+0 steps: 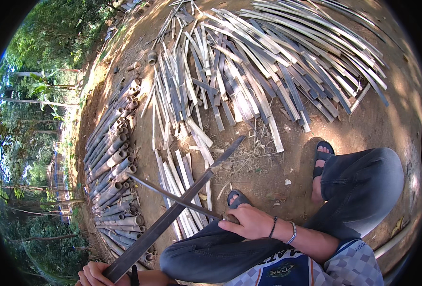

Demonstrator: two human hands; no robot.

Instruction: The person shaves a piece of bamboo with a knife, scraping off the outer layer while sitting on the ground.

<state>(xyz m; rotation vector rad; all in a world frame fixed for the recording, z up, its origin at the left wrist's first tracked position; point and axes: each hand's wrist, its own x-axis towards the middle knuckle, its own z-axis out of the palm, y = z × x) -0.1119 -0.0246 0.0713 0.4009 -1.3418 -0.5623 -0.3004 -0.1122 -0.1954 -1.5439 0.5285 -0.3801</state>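
At lower left, the left hand (96,274) is wrapped round one end of a long dark strip (149,236) slanting up to the frame's middle. Low centre, the right hand (251,222) grips a knife (201,208) by its handle, blade crossing the strip. Hollow bamboo poles (110,163) lie stacked at left; pale and grey slats (273,47) sprawl across the top.

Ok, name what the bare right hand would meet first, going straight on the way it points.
Probably the long, flat, dark bamboo slat gripped by the left hand; the narrow metal knife in the right hand crosses it in view, though depth is unclear.
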